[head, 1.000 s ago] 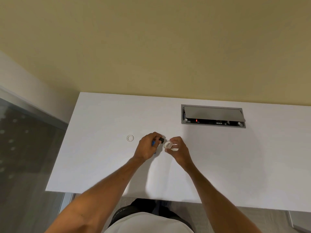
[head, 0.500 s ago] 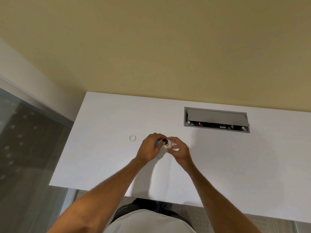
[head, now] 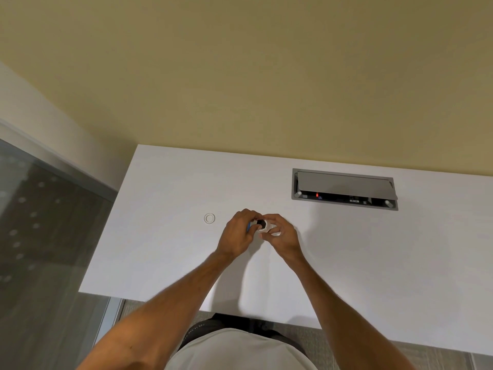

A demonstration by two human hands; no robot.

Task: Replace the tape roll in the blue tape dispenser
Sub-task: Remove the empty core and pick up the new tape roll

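Observation:
Both hands meet above the white desk (head: 346, 263). My left hand (head: 237, 233) is closed around the blue tape dispenser (head: 248, 227), of which only a blue sliver shows between the fingers. A black hub (head: 261, 223) sticks out toward the right hand. My right hand (head: 282, 236) holds a white tape roll (head: 266, 228) pressed up against that hub. Whether the roll sits fully on the hub I cannot tell; fingers hide most of both. A thin, empty-looking white ring (head: 209, 218) lies flat on the desk left of my hands.
A grey cable box (head: 344, 189) with its flap open is sunk into the desk at the back right. The desk's left edge drops off to a glass panel (head: 48, 236). A yellow wall (head: 240, 76) rises behind the desk.
My hands have come together: the tape roll, held apart from the dispenser a second ago, now touches its black hub. The view shifted slightly.

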